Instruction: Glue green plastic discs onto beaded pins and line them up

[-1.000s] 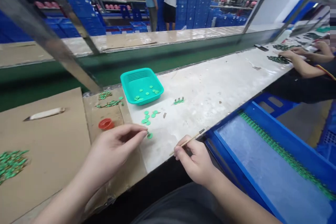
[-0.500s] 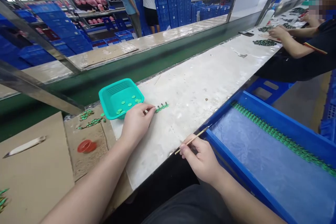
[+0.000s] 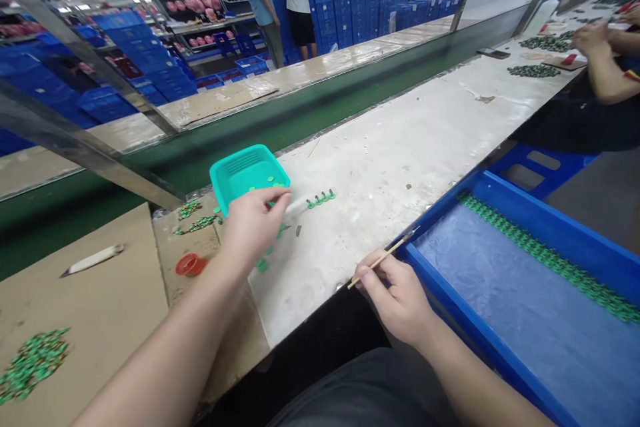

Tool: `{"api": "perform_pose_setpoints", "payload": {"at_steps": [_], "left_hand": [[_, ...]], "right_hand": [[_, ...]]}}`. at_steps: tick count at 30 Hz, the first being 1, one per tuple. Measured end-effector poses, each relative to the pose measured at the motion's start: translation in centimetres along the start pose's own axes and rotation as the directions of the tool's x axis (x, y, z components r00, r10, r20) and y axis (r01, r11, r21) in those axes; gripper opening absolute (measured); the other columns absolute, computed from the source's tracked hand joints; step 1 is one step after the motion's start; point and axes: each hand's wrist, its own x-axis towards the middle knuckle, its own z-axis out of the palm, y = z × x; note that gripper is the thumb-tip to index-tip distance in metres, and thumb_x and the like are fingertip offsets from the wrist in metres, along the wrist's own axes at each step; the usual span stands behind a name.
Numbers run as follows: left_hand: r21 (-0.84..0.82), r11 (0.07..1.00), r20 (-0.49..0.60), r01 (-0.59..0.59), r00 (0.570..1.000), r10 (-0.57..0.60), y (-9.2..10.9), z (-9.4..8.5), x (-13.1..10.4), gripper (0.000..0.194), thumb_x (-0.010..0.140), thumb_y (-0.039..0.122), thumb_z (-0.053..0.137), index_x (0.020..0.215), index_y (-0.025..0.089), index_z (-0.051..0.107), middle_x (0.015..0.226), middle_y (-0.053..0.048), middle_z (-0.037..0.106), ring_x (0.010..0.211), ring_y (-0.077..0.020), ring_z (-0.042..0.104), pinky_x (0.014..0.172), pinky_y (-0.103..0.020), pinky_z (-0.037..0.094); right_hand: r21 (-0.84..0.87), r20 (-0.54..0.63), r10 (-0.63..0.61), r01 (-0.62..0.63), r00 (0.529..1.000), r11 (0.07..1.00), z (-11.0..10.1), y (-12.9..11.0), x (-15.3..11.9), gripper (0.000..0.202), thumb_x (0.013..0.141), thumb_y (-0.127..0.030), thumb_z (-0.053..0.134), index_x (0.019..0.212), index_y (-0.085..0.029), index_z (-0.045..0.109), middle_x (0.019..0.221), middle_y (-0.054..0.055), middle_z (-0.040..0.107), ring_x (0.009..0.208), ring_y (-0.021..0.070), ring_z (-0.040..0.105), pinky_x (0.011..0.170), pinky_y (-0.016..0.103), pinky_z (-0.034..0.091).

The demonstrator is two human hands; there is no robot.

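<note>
My left hand (image 3: 253,227) is closed in a pinch over the near right rim of a turquoise basket (image 3: 220,190). Whatever sits between its fingertips is too small to make out. Just right of those fingers, several small green discs (image 3: 321,199) with dark upright tips stand in a short row on the white tabletop (image 3: 380,167). More loose green discs (image 3: 261,265) lie beneath the left wrist, partly hidden by it. At the table's front edge my right hand (image 3: 400,297) grips a thin wooden-handled brush (image 3: 383,259), its fine tip pointing up and right toward a blue tray.
The blue tray (image 3: 450,293) at right holds rows of green pieces (image 3: 535,250). On cardboard at left lie a pointed white tool (image 3: 93,260), a red cap (image 3: 190,265) and piles of green pieces (image 3: 35,363). Another person's hands (image 3: 595,40) work at far right.
My left hand has drawn back from the row of discs toward the basket, leaving the row uncovered. My right hand keeps its hold on the brush. The whole view has shifted slightly.
</note>
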Motion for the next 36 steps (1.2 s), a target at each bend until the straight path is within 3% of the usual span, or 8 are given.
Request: {"api": "perform_pose_setpoints", "payload": {"at_steps": [4,10,16,20,24,27,30,36], "left_hand": [[0.111,0.991,0.143,0.08,0.985,-0.096,-1.6,-2.8,-1.5,0.032,0.1,0.051,0.069,0.107,0.03,0.092,0.085,-0.005,0.085,0.064,-0.0284,0.074,0.065,-0.042,0.057],[0.226,0.973,0.224,0.044,0.97,-0.096,-1.6,-0.1,-2.1,0.032,0.112,0.052,0.079,0.113,0.021,0.081,0.124,-0.009,0.083,0.114,-0.025,0.078,0.11,-0.048,0.065],[0.152,0.987,0.233,0.06,0.968,-0.095,-0.9,0.0,-3.1,0.03,0.114,0.048,0.08,0.117,0.019,0.078,0.125,-0.009,0.079,0.116,-0.0239,0.076,0.109,-0.048,0.067],[-0.005,0.996,0.234,0.091,0.968,-0.087,-3.1,-3.4,-8.7,0.017,0.115,0.035,0.069,0.116,0.021,0.078,0.111,-0.004,0.082,0.097,-0.0203,0.077,0.095,-0.039,0.066],[-0.133,0.989,0.286,0.066,0.958,-0.025,-7.4,-6.2,-17.2,0.03,0.109,0.038,0.06,0.089,0.028,0.08,0.088,-0.002,0.081,0.078,-0.0211,0.076,0.075,-0.033,0.062],[-0.192,0.981,0.233,0.008,0.972,0.038,-10.0,-6.2,-21.5,0.034,0.111,0.042,0.057,0.099,0.031,0.086,0.105,-0.005,0.084,0.101,-0.0247,0.081,0.091,-0.036,0.064],[-0.193,0.977,0.042,-0.089,0.994,0.098,-10.9,-5.3,-23.6,0.031,0.12,0.043,0.056,0.117,0.032,0.085,0.116,-0.005,0.084,0.11,-0.0226,0.08,0.097,-0.035,0.063],[0.029,0.988,-0.309,-0.154,0.938,0.155,-10.3,-3.1,-25.2,0.018,0.122,0.038,0.066,0.114,0.026,0.077,0.103,0.0,0.079,0.095,-0.0202,0.076,0.085,-0.037,0.057]], "right_hand": [[0.052,-0.006,0.077,-0.076,0.997,0.996,0.0,-0.4,-0.3,0.03,0.124,-0.038,0.054,0.119,-0.025,0.08,0.09,0.004,0.083,0.086,0.0219,0.082,0.084,0.035,0.067],[0.096,0.047,0.165,-0.168,0.985,0.981,1.0,-1.1,-0.3,0.042,0.126,-0.05,0.05,0.142,-0.023,0.078,0.073,-0.004,0.061,0.07,0.0195,0.067,0.071,0.035,0.059],[0.168,0.059,0.143,-0.151,0.988,0.974,2.4,-2.3,-1.8,0.052,0.126,-0.054,0.055,0.172,-0.029,0.063,0.072,-0.005,0.057,0.057,0.0172,0.054,0.052,0.03,0.049],[0.169,0.149,0.015,-0.041,0.989,0.985,2.6,-3.4,-2.1,0.052,0.127,-0.043,0.056,0.178,-0.054,0.058,0.092,0.001,0.085,0.056,0.0162,0.068,0.06,0.032,0.066],[0.212,0.421,0.005,-0.104,0.907,0.972,2.6,-5.3,-1.3,0.053,0.116,-0.071,0.07,0.164,-0.048,0.078,0.163,0.013,0.082,0.126,0.0343,0.09,0.108,0.051,0.078],[0.279,0.559,-0.018,-0.167,0.829,0.946,4.2,-6.6,-0.4,0.078,0.099,-0.074,0.092,0.169,-0.047,0.073,0.175,0.012,0.072,0.147,0.0403,0.083,0.115,0.054,0.076],[0.298,0.449,-0.058,-0.088,0.892,0.951,7.0,-7.0,0.5,0.031,0.12,-0.044,0.077,0.149,-0.044,0.087,0.131,0.006,0.095,0.111,0.0256,0.094,0.096,0.039,0.08],[0.203,0.208,-0.069,0.026,0.976,0.979,11.8,-6.5,2.9,0.043,0.128,-0.053,0.059,0.12,-0.028,0.094,0.087,0.003,0.089,0.078,0.0161,0.084,0.075,0.028,0.071]]}}
